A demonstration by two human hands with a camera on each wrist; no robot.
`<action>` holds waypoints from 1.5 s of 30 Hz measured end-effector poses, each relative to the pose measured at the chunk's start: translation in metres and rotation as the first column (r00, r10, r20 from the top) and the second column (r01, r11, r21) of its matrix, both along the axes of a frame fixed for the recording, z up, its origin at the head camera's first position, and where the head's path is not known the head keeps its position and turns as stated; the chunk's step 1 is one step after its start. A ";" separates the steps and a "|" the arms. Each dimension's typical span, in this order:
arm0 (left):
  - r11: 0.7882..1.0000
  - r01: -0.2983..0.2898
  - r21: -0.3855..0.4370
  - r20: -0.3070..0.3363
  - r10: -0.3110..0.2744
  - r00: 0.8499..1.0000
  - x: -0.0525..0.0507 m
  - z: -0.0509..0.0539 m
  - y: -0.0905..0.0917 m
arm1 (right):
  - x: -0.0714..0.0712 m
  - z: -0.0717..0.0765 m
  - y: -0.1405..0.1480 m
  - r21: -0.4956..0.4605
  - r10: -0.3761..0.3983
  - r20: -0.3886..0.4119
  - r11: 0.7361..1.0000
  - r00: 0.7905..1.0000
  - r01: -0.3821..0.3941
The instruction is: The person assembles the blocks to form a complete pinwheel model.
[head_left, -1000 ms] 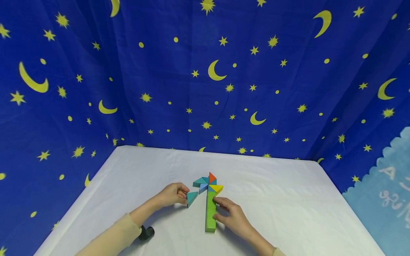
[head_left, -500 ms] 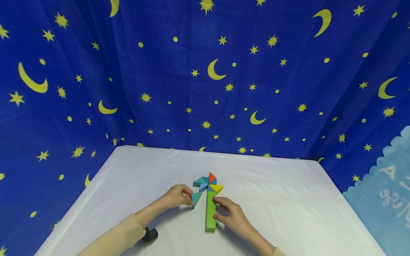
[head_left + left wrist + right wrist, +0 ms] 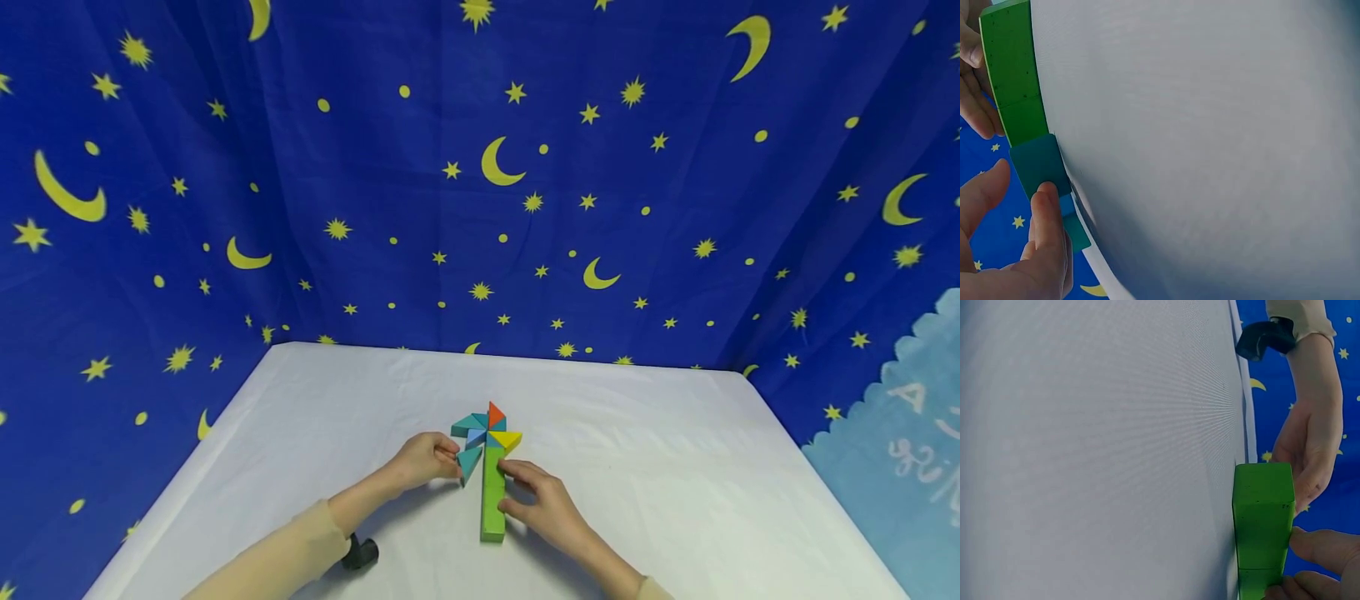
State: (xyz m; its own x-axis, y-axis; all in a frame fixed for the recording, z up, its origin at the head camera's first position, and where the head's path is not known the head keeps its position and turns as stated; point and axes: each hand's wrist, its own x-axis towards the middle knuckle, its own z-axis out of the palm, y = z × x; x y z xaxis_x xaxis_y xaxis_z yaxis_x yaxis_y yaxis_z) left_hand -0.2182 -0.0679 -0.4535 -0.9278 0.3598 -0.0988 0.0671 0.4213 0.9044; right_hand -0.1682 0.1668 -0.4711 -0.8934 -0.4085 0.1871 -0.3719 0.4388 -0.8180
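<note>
In the head view, a teal triangular block (image 3: pixel 468 462) lies on the white table, against the fingertips of my left hand (image 3: pixel 426 460). The left wrist view shows one finger on the side of this teal block (image 3: pixel 1036 164), while the thumb (image 3: pixel 988 187) stands apart. Right of it lies a long green piece (image 3: pixel 493 496) made of blocks end to end. My right hand (image 3: pixel 546 504) touches its right side with finger and thumb. Beyond are several triangular blocks in a pinwheel: orange-red (image 3: pixel 496 416), yellow (image 3: pixel 508 440), light blue (image 3: pixel 476 437) and teal (image 3: pixel 468 425).
The blocks lie near the middle of a white cloth-covered table (image 3: pixel 637 442). Blue curtains with yellow moons and stars (image 3: pixel 412 192) enclose the back and sides. A black camera (image 3: pixel 360 552) sits at the left wrist. A light-blue panel (image 3: pixel 907 433) stands at the right.
My left hand has moved right with the teal triangular block, bringing it close to the green piece and the pinwheel. The right hand and the other blocks have stayed in place.
</note>
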 end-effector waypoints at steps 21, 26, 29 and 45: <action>0.989 -0.045 0.138 0.105 0.031 0.994 0.014 -0.003 0.003 | 0.001 0.001 0.001 0.008 -0.001 -0.019 1.000 1.000 0.002; 0.990 -0.032 0.136 0.110 0.017 0.994 0.018 -0.002 0.007 | 0.001 0.001 0.001 0.003 0.003 -0.021 1.000 1.000 -0.003; 0.989 -0.032 0.142 0.109 0.016 0.994 0.019 -0.002 0.009 | 0.001 0.000 0.001 -0.002 0.005 -0.027 1.000 1.000 -0.005; 0.986 -0.051 0.160 0.113 0.033 0.993 0.009 -0.005 0.015 | 0.000 0.000 0.000 0.008 -0.003 -0.009 1.000 1.000 0.003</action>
